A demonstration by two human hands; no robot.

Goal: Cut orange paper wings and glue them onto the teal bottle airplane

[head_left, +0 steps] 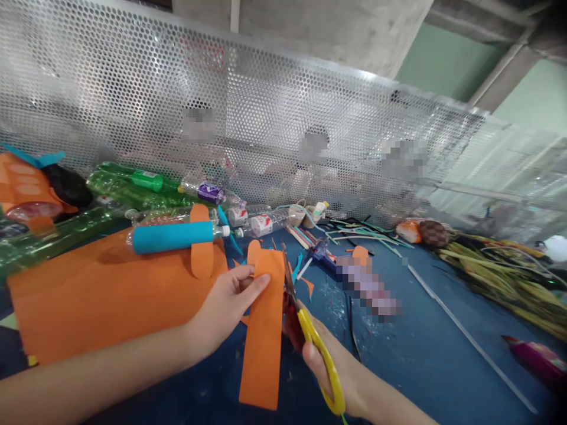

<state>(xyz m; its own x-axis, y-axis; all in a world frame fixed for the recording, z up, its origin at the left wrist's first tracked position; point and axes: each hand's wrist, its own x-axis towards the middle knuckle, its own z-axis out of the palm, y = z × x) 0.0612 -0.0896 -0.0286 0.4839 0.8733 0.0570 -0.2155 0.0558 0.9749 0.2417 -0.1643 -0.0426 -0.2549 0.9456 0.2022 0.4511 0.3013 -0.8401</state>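
Pinched between the thumb and fingers of my left hand [230, 298] is an orange paper strip [263, 354], held upright above the table. My right hand [330, 360] grips yellow-handled scissors [316, 339]; their blades are beside the strip's upper right edge. Whether the blades touch the paper I cannot tell. Left of the strip lies a large orange sheet [106, 301]. On it rests a plastic bottle wrapped in blue paper [172, 237], with a rounded orange paper piece [202, 260] across it near the white cap.
Green bottles [133, 189] and clear bottles [261, 224] line the back, before a perforated metal screen [274, 100]. A glue gun [325, 260], straws and paper scraps lie mid-table. To the right are a long thin strip [469, 336], dried leaves [500, 283] and a purple packet [538, 360].
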